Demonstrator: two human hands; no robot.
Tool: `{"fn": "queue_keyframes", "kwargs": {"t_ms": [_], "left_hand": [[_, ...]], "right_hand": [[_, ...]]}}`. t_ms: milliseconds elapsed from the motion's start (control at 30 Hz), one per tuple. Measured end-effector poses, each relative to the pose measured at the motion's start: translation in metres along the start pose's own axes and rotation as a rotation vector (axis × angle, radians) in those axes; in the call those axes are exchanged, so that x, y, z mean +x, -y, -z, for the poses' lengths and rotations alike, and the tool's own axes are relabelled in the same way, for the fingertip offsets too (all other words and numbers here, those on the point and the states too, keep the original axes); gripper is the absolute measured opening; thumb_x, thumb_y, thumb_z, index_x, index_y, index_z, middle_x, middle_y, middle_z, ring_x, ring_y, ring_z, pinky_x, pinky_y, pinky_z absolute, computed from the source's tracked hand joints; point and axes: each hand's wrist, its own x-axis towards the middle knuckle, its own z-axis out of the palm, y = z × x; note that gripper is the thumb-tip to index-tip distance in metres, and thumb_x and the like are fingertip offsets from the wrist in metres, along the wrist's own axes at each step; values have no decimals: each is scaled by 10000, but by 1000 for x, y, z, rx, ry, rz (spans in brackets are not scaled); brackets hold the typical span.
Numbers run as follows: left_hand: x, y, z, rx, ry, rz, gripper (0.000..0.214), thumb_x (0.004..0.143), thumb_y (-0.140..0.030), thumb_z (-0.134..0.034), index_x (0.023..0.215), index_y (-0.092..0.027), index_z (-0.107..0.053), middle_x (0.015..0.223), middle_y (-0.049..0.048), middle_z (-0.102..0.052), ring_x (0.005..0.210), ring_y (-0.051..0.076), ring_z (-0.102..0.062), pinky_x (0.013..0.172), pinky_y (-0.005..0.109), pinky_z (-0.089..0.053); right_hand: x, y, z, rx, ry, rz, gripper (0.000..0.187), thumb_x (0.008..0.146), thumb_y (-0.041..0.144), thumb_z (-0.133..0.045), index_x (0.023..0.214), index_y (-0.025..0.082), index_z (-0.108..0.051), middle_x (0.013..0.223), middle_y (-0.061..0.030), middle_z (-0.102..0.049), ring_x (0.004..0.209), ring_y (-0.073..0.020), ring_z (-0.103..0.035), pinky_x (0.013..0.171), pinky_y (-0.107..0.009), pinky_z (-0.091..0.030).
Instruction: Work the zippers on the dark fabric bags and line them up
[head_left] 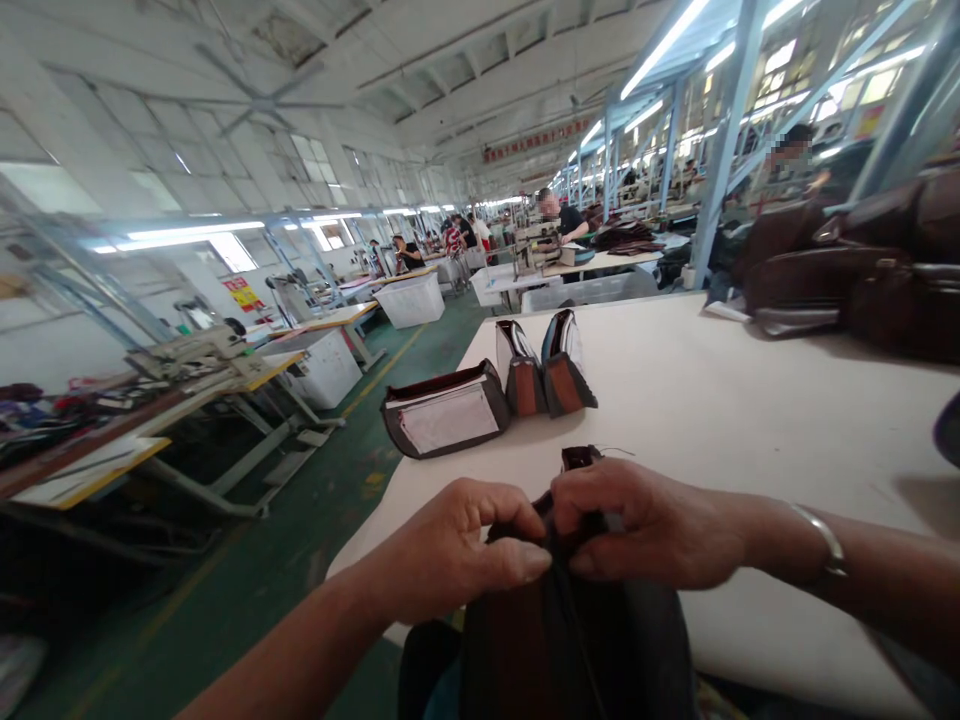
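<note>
A dark bag piece [517, 640] with a brown panel is in front of me at the table's near edge. My left hand [469, 545] pinches its upper edge between thumb and fingers. Close beside it, my right hand [645, 525] grips the same edge, thumb below and fingers curled over. The two sets of fingertips nearly meet, and they hide the exact spot they hold. A small dark end of the piece [579, 457] sticks up behind my right fingers.
Beyond my hands, a bag piece with a white panel [450, 412] lies beside two upright brown-and-grey ones [544, 385] on the white table [675, 400]. Dark brown bags [840, 290] are heaped at the right. Sewing tables [187, 390] line the left aisle; a person [566, 220] works farther back.
</note>
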Motion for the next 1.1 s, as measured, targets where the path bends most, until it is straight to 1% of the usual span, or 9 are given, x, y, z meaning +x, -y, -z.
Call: {"fn": "queue_keyframes", "kwargs": {"t_ms": [167,300,367,467,533,700,867,1000,1100], "left_hand": [[3,6,-1,-31,1,-16,195,825,-333,-683,806,-139,-697,721,-35,-539,698,122,-457,664,257,-351],[5,8,-2,-38,-10,-22,212,817,-348,-686,806,-137,-691,734,-24,-546,705,132,-464,678,268,-356],[6,8,-2,-48,-12,-26,223,813,-359,-691,804,-136,-691,739,-22,-547,711,135,-467,684,269,-358],[6,7,-1,-50,-6,-26,241,810,-378,-702,801,-138,-694,742,-23,-546,721,136,-469,687,265,-360],[6,5,0,-46,-3,-25,233,817,-375,-702,806,-142,-695,743,-27,-546,724,132,-470,689,258,-361],[8,1,1,-41,-8,-54,188,804,-334,-734,803,-152,-685,769,-33,-561,747,126,-493,718,242,-379],[11,-3,-4,-58,-71,-37,152,766,-285,-744,763,-148,-677,722,-41,-550,715,120,-475,677,231,-370],[14,-9,-10,-31,-110,47,77,724,-208,-697,702,-150,-652,652,-58,-504,652,105,-428,603,223,-331],[16,-13,-14,3,-128,114,42,688,-182,-653,671,-151,-630,618,-61,-475,626,103,-405,567,226,-302]], "right_hand": [[0,0,4,120,32,-57,111,933,236,-604,861,153,-620,772,26,-512,690,-110,-424,639,-239,-350],[-1,-1,2,93,16,-62,178,976,239,-524,829,162,-587,726,32,-481,663,-109,-403,610,-236,-344],[-2,-1,-2,11,-42,-12,144,966,227,-525,855,162,-590,727,26,-506,655,-112,-419,609,-238,-360],[-4,-3,-8,-166,-192,145,50,913,184,-579,940,147,-597,814,-19,-593,703,-134,-500,653,-259,-413],[-6,-4,-12,-313,-267,243,113,891,141,-593,1005,137,-594,892,-59,-631,764,-159,-552,693,-281,-445],[-12,-2,-15,-671,-265,391,182,950,104,-492,1097,114,-598,1000,-128,-671,825,-205,-604,709,-315,-490],[-14,5,-23,-740,-269,298,238,943,62,-435,1082,125,-617,971,-111,-668,810,-211,-609,716,-330,-494],[-10,8,-27,-647,-273,215,242,886,36,-436,1006,106,-634,872,-91,-655,739,-206,-582,656,-324,-475],[-4,1,-23,-515,-298,185,209,813,37,-480,926,114,-639,838,-78,-647,740,-193,-578,671,-310,-467]]}}
